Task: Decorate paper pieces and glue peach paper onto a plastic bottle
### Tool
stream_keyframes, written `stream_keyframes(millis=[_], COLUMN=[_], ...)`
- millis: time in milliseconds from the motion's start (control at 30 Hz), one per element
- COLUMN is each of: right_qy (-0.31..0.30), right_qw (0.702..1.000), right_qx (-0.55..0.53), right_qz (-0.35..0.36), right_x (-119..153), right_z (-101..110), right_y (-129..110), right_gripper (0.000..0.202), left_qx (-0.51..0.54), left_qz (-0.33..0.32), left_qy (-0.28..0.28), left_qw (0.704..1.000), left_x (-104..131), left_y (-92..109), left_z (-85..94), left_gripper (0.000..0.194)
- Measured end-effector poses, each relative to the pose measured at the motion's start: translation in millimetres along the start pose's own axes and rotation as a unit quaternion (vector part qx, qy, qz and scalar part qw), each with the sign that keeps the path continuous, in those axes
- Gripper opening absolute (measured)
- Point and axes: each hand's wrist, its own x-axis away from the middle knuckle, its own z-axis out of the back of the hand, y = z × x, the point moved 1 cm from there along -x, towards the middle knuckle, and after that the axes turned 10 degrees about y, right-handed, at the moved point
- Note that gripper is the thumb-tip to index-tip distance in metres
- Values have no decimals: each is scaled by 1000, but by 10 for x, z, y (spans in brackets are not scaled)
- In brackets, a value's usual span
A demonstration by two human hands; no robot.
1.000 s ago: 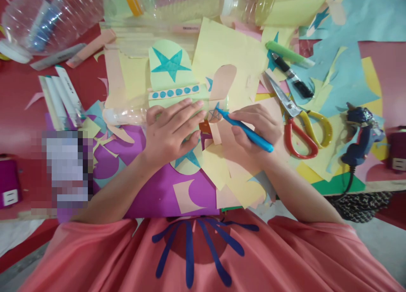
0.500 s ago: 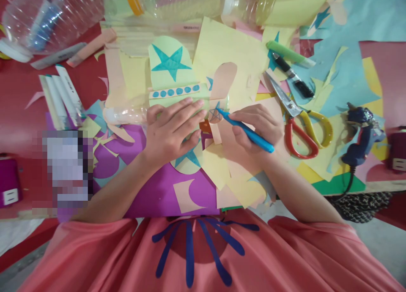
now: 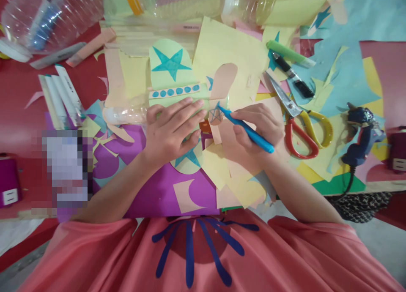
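My right hand [image 3: 261,129] grips a blue marker [image 3: 249,131], its tip touching a star outline [image 3: 216,114] on a small peach paper piece. Flat across a pale green paper shape [image 3: 169,53] lies my left hand [image 3: 177,127], fingers stretched out. That shape carries a teal star [image 3: 171,63] near its top and a peach strip with blue dots [image 3: 174,91]. Below my left palm another blue star [image 3: 188,156] shows in part. A clear plastic bottle [image 3: 128,114] lies partly beneath the paper and my left hand. A rounded peach cutout [image 3: 224,76] lies just above the marker tip.
Scissors [image 3: 294,110] with red and yellow handles lie right of my right hand, near a black pen [image 3: 294,78] and a corded dark blue tool [image 3: 360,135]. Several white markers [image 3: 61,97] are at left. Clear bottles [image 3: 187,4] line the back. Paper scraps cover purple paper [image 3: 152,195].
The marker tip has shifted slightly up and left along the star outline, with a small motion of my right hand. My left hand stays in place.
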Motion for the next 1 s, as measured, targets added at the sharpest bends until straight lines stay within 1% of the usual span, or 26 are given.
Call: stream_keyframes(millis=[100,233,300,433,633,867,1000], right_qy=[-4,6,4,-5,-12,-6,-4], right_qw=[1000,1000,999,999,999,999,999], right_qx=[-12,-28,-32,-41,-31,-41,-32], right_qz=[1,11,9,14,10,18,6], right_x=[6,21,25,29,38,43,54], right_z=[7,13,3,-40,-70,-93,-82], right_y=[14,35,29,-5,-15,-14,-13], right_gripper=[9,11,12,14,15,15,14], left_qx=[0,-9,-8,-18,-64,-31,-21], left_qz=[12,28,20,-10,-5,-2,-10], left_qy=[-12,-26,-24,-2,-25,-30,-20], left_qw=[1000,999,999,1000,998,999,1000], left_x=[-3,-1,2,9,10,3,8], left_y=[3,-1,-7,-11,10,6,-2], left_z=[-2,-2,-3,-3,13,6,2], left_gripper=[34,35,36,38,44,39,38])
